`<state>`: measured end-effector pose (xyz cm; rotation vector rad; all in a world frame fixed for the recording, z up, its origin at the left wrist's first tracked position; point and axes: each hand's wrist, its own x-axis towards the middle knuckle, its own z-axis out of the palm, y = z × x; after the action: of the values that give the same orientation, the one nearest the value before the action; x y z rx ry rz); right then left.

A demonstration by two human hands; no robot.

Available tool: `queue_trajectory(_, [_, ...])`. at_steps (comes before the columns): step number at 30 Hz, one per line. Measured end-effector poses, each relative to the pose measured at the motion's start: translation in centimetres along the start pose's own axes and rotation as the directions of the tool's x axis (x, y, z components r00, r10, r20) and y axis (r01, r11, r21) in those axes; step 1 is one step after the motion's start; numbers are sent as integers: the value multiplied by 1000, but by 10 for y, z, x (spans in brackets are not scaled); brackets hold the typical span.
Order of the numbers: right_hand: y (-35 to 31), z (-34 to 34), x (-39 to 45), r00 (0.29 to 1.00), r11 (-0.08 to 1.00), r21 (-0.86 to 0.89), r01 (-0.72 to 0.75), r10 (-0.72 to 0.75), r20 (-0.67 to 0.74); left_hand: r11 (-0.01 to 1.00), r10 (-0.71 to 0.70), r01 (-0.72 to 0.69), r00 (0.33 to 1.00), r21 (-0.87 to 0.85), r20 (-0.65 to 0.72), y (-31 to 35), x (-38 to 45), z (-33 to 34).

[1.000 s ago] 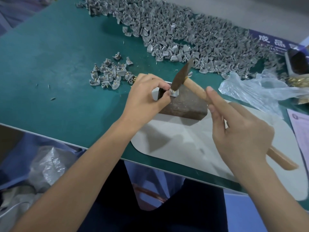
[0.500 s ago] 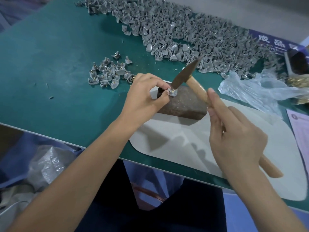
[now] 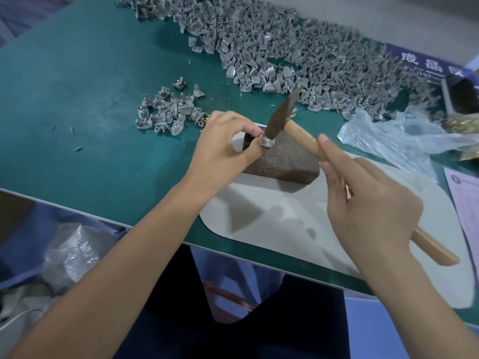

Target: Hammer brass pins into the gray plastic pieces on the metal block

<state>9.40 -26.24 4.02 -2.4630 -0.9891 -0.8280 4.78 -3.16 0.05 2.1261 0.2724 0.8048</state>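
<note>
hammer (image 3: 282, 117) head rests down on a single gray plastic piece (image 3: 267, 143) that sits on the top left corner of the rusty metal block (image 3: 287, 159), its dark tapered head tilted up and to the right and its pale wooden handle running back toward the lower right. right hand (image 3: 370, 200) holds that handle, grip curled round it with the forefinger stretched straight along the wood toward the head; the butt end of the handle sticks out past the hand. left hand (image 3: 223, 143) steadies the gray plastic piece, grip pinched on it between thumb and fingertips at the block's left edge; whether a brass pin stands in the piece under the hammer head is too small to tell. the block lies on a pale gray mat (image 3: 285, 229) spread over the green worktop (image 3: 77, 99), near its front edge. left of the block, just beyond the left hand, a small cluster of finished pieces (image 3: 166, 110) shows brass pins in the gray plastic. along the far side of the worktop a large heap of loose gray plastic pieces (image 3: 298, 50) stretches from left to right. at the right, a crumpled clear plastic bag (image 3: 394, 136) lies near a pile of brass pins (image 3: 464, 128) at the frame edge, with a dark box (image 3: 461, 97) behind them and a printed paper sheet (image 3: 464, 193) in front.
</note>
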Motion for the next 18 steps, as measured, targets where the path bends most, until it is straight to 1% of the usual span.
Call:
queue_trajectory(2, [0,-1,-2,1000,1000,21,-6,6,1,1000,-6,6,1000,2,19,1,0,1])
queue_trajectory(5, [-2,-1,-1,999,1000,18,10,-11,42,1000,-8,8,1000,-11,7,-1,0,0])
queue_trajectory(8, [-5,-2,1,1000,1000,23,-19,19,11,1000,-5,5,1000,-12,-9,-1,0,1])
queue_trajectory(11, [-3,-5,2,998,1000,4,-14,14,55,1000,-1,0,1000,-19,-25,0,-1,2])
queue_trajectory(12, [-1,-6,3,997,999,20,-36,34,67,1000,-1,1,1000,-19,-20,0,-1,1])
queue_trajectory(15, [3,-6,6,972,971,109,-214,201,119,1000,-1,1,1000,-3,-4,0,0,1])
queue_trajectory(17, [13,-2,11,924,919,149,-366,340,175,1000,-7,7,1000,16,-17,1,0,0])
queue_trajectory(18, [20,0,14,883,878,158,-452,416,217,1000,-17,17,1000,11,-21,2,-1,0])
